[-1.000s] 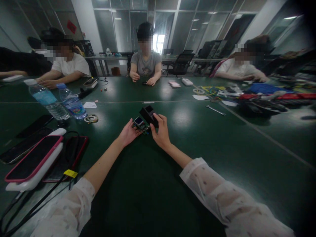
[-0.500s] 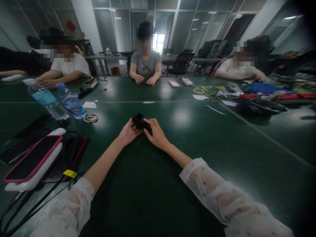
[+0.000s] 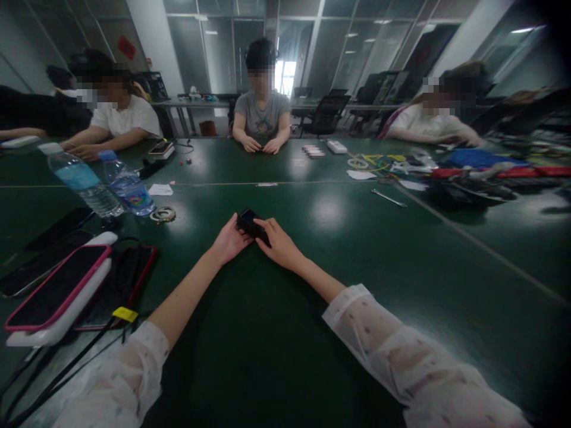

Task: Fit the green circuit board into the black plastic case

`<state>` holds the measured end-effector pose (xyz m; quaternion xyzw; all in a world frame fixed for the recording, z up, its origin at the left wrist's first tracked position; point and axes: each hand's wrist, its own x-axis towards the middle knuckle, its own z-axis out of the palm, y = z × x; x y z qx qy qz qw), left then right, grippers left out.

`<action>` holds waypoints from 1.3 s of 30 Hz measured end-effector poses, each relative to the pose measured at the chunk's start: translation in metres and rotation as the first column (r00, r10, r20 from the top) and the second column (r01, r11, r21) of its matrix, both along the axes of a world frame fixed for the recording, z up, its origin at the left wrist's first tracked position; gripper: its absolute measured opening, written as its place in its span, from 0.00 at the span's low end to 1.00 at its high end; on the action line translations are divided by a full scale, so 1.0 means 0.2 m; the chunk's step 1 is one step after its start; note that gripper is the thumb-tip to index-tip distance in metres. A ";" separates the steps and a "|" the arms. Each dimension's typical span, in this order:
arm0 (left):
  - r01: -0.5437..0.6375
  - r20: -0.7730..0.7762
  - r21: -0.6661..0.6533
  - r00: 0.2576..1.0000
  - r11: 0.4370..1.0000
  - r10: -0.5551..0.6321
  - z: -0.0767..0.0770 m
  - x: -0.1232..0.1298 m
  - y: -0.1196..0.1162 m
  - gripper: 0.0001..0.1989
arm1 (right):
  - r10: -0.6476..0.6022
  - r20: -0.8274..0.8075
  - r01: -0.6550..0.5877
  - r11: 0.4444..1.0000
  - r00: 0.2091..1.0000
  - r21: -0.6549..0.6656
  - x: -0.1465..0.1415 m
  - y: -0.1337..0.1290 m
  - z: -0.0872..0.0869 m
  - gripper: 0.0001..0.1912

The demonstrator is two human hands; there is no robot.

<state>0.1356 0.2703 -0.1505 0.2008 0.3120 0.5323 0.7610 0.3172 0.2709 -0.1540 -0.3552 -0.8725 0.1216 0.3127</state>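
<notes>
A small black box-shaped device [image 3: 248, 219] with a dark, screen-like window at its far left end is between my hands, over the middle of the green table [image 3: 285, 309]. My left hand [image 3: 229, 241] closes on its left side, with the fingers partly beneath it. My right hand [image 3: 279, 244] grips the right end, fingers bent over the top. Part of the device is hidden under the right fingers, and its exact kind is not clear.
On the left lie phones [image 3: 57, 288], cables [image 3: 96, 336] and two water bottles [image 3: 84, 184], [image 3: 127, 184]. A wrench [image 3: 389, 198] and a heap of cables and tools [image 3: 473, 169] lie to the right. People sit across the table, one [image 3: 262, 113] directly opposite.
The black device has tipped, so its upper face lies flatter and its window looks different. My right fingers have shifted slightly left along its top. Both hands still hold it.
</notes>
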 end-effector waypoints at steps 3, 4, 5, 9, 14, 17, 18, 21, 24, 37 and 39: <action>-0.010 -0.003 -0.004 1.000 1.000 0.010 0.01 0.01 -0.01 0.19 | -0.003 0.002 0.003 1.000 1.000 -0.003 0.00 0.00 0.00 0.27; -0.012 -0.007 -0.005 1.000 1.000 0.012 0.01 0.01 -0.01 0.19 | -0.004 0.004 0.004 1.000 1.000 -0.003 0.00 0.00 0.00 0.27; -0.013 -0.012 -0.005 1.000 1.000 0.013 0.02 0.01 -0.01 0.19 | -0.005 0.007 0.005 1.000 1.000 -0.003 0.00 0.00 0.00 0.27; -0.020 -0.021 -0.008 1.000 1.000 0.020 0.02 0.01 -0.01 0.20 | -0.015 0.014 0.015 1.000 1.000 -0.003 0.00 0.00 0.00 0.27; -0.011 -0.015 0.003 1.000 1.000 0.011 0.01 0.01 -0.01 0.21 | -0.020 0.019 0.020 1.000 1.000 -0.006 0.00 0.00 0.00 0.27; -0.020 -0.017 -0.005 1.000 1.000 0.020 0.02 0.02 -0.01 0.21 | -0.019 0.016 0.019 1.000 1.000 -0.010 0.00 -0.01 0.01 0.27; -0.025 -0.018 -0.011 1.000 1.000 0.024 0.02 0.02 -0.02 0.21 | -0.018 0.017 0.018 1.000 1.000 -0.011 0.00 -0.01 0.01 0.27; -0.033 -0.026 -0.028 0.999 0.999 0.033 0.04 0.02 -0.02 0.22 | -0.017 0.021 0.017 1.000 1.000 -0.006 0.00 -0.01 0.01 0.27; -0.034 -0.031 -0.033 0.999 0.999 0.033 0.04 0.03 -0.02 0.23 | -0.018 0.016 0.018 1.000 1.000 -0.003 0.00 0.00 0.00 0.27; -0.030 -0.030 -0.031 0.999 0.999 0.030 0.03 0.02 -0.02 0.22 | -0.013 0.013 0.014 1.000 1.000 -0.018 0.00 -0.01 0.01 0.28; -0.027 -0.028 -0.028 0.999 0.999 0.026 0.03 0.02 -0.02 0.22 | -0.017 0.017 0.017 1.000 1.000 -0.022 0.00 -0.01 0.01 0.27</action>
